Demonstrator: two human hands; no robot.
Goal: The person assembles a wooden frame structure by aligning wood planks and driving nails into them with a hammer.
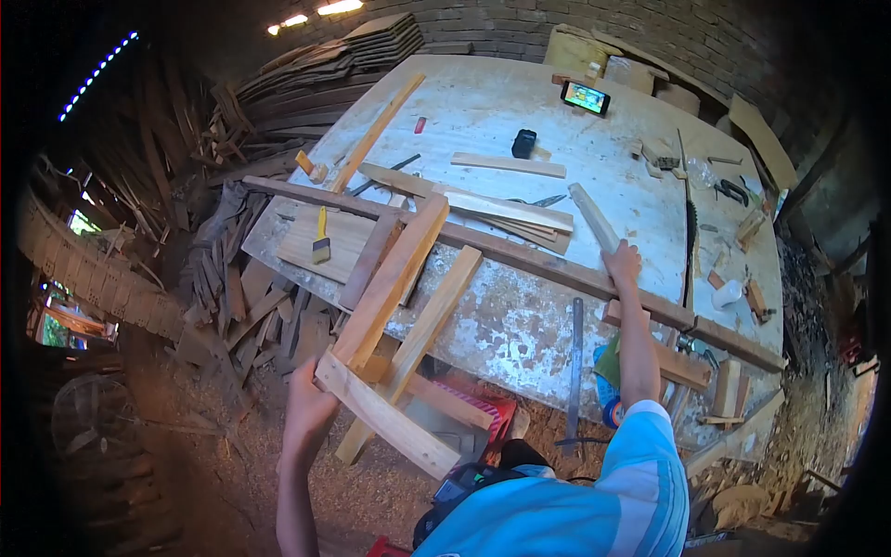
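Observation:
At the near left, my left hand (311, 401) is closed around the end of a short wooden board (388, 420). That board lies across the near ends of a thick wooden beam (394, 278) and a thinner wooden batten (422, 325), both reaching back over the bench; whether they are joined cannot be seen. On the right, my right hand (624, 264) grips the near end of a pale wooden strip (592, 215), which points away over the white tabletop. My right fingers are partly hidden by the hand.
A long dark rail (548, 265) crosses the worktable (640, 139). On it are a paintbrush (321, 239), loose slats (510, 209), a black block-shaped item (523, 142), a propped phone (585, 97) and a clamp (733, 191). Scrap wood (237, 306) is heaped at left.

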